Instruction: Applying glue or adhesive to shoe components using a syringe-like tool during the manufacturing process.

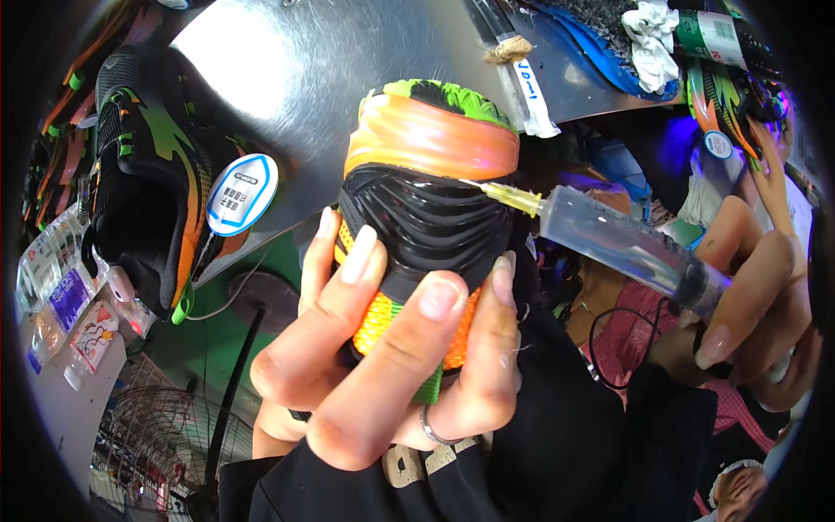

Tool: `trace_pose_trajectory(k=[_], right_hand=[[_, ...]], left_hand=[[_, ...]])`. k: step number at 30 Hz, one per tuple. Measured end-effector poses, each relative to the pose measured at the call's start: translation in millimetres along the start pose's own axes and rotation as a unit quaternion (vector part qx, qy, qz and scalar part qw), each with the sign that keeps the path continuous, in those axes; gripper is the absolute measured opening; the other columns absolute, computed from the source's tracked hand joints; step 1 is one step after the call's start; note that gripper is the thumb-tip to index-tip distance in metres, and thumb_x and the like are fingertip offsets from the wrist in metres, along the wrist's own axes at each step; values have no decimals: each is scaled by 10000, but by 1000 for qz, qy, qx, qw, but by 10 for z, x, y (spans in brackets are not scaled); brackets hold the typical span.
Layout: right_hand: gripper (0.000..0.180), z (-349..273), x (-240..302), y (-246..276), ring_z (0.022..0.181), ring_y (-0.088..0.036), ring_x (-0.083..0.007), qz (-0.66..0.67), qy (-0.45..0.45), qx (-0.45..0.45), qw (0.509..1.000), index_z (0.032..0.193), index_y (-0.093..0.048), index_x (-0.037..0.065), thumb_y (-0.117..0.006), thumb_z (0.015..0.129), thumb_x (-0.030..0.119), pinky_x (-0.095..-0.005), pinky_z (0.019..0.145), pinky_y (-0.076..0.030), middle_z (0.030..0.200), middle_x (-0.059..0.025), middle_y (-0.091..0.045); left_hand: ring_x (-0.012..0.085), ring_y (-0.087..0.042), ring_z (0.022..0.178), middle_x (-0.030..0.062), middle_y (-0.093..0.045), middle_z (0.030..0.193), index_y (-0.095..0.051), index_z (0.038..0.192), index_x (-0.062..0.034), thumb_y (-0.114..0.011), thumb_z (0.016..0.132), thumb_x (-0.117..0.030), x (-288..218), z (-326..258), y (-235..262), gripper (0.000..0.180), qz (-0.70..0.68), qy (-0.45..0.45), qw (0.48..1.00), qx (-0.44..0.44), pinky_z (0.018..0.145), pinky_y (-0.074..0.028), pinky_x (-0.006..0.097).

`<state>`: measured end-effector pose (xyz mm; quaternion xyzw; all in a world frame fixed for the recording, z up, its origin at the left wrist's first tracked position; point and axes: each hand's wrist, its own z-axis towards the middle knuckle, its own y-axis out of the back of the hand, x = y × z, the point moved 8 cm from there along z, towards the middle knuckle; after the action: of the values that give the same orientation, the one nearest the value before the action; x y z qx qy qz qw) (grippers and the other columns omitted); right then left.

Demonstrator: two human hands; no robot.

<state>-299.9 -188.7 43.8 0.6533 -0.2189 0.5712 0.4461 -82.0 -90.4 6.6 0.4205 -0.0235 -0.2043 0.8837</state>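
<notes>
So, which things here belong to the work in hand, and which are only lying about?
Work in hand:
- heel-up shoe, in left hand
- clear syringe, in right hand

Apparently just lying about:
- tagged shoe
- crumpled white tissue
- green bottle

Passable over the metal desk (317, 122) between the dark shoe (139, 165) at left and the held shoe (426, 204); blocked to the right by the syringe (617, 239).
</notes>
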Motion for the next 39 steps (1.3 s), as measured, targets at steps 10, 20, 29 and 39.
trace_pose_trajectory(k=[10,20,29,39], right_hand=[[516,50,-284,-191,579,-436,-192,184,-7,83,979,530,-406,143,-234,1012,211,-288,615,-410,691,-55,-578],[523,175,-367,-453,660,-471,-222,279,33,97,955,605,-412,153,-165,1056,244,-353,695,-396,721,-58,-567],[573,4,-519,-455,650,-467,-209,270,6,11,963,526,-381,172,-178,1048,289,-293,686,-392,708,-35,-558],[479,-23,-547,-67,767,-493,-290,316,37,-63,946,754,-484,103,-203,1043,362,-389,774,-388,1005,-166,-531]], left_hand=[[281,-516,910,108,-442,1087,-634,992,-156,-874,628,-300,-2,-66,-16,459,0,48,996,-78,729,-512,340],[265,-521,947,115,-497,1096,-656,950,-121,-898,584,-296,-29,3,24,472,22,49,998,-8,790,-452,336],[255,-506,1007,100,-495,1102,-661,964,-135,-920,539,-270,-37,0,1,516,22,43,999,-14,839,-448,357],[276,-512,1059,106,-466,1138,-649,1008,-137,-903,556,-224,34,-60,62,525,1,108,994,-15,864,-490,399]])
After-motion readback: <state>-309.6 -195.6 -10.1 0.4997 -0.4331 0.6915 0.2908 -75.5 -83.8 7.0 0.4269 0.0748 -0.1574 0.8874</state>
